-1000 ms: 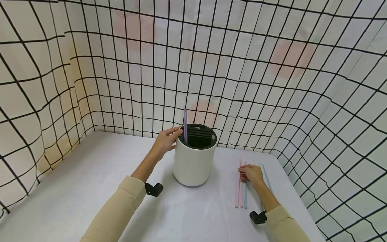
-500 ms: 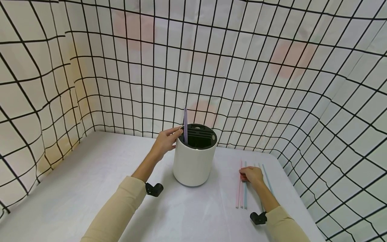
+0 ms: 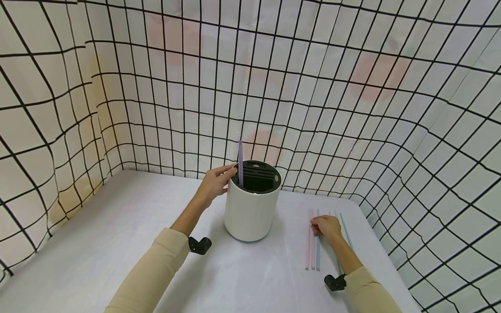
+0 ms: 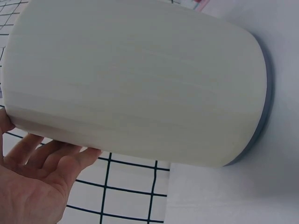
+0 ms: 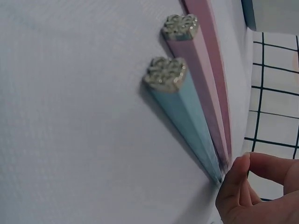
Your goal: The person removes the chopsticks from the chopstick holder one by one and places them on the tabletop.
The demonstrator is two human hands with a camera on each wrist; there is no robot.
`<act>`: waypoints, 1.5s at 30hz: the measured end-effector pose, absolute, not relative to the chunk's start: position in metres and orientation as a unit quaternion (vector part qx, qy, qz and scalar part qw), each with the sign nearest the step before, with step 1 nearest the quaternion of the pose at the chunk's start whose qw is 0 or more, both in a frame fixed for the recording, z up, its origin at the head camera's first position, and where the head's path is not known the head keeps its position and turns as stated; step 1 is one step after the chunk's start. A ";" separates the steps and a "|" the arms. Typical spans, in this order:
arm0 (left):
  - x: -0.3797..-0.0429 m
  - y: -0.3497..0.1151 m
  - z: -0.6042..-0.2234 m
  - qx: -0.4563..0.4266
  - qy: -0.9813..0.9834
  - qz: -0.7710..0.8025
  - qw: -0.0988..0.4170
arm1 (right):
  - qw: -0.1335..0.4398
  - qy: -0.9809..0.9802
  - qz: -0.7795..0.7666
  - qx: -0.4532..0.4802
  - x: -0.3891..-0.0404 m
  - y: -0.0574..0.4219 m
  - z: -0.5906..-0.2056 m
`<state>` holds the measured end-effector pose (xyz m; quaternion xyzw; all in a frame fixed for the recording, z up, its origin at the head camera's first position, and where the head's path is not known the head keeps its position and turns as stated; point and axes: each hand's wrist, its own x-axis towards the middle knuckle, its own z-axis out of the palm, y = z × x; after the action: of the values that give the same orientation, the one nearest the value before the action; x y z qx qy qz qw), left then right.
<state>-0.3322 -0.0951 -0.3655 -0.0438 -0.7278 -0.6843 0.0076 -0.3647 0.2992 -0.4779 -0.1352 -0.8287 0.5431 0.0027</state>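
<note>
In the head view my left hand (image 3: 214, 186) holds the rim of a white cylindrical holder (image 3: 250, 217) with a black slotted top. Its thumb lies on the rim, beside thin purple sticks (image 3: 240, 165) standing in the holder. The left wrist view shows the left hand (image 4: 42, 182) against the holder's wall (image 4: 140, 88). My right hand (image 3: 327, 226) is low over two pink chopsticks (image 3: 312, 256) and a blue chopstick (image 3: 318, 256) lying side by side. Close up, the right hand's (image 5: 261, 191) thumb and finger meet beside their far ends; whether one lies between them is hidden.
More pale and blue sticks (image 3: 345, 228) lie to the right, partly behind the right hand and forearm. Black wire grid (image 3: 219, 108) encloses the back and sides of the white table (image 3: 117, 208). A dark wrist camera (image 3: 199, 245) sits on each wrist.
My right hand has moved very slightly right. The leftmost pink chopstick's far end has shifted a little, and it now lies straighter beside the other pink one. The left hand and holder have stayed put.
</note>
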 end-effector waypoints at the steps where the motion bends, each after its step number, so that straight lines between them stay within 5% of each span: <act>1: -0.332 -0.095 -0.365 -0.044 -0.728 -0.684 0.008 | 0.003 -0.830 0.541 -0.135 -0.364 0.300 -0.477; 11: -0.331 -0.095 -0.364 -0.044 -0.729 -0.683 0.008 | 0.011 -0.814 0.573 -0.095 -0.359 0.291 -0.446; 30: -0.334 -0.095 -0.366 -0.039 -0.733 -0.679 0.007 | 0.008 -0.817 0.568 0.102 -0.334 0.174 -0.292; 45: -0.333 -0.094 -0.362 -0.034 -0.735 -0.677 0.008 | -0.038 -0.809 0.554 0.192 -0.341 0.099 -0.292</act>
<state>-0.3327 -0.0937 -0.3625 -0.0339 -0.7350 -0.6772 0.0075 -0.3406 0.0987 -0.2920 0.1922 -0.8089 0.5543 -0.0380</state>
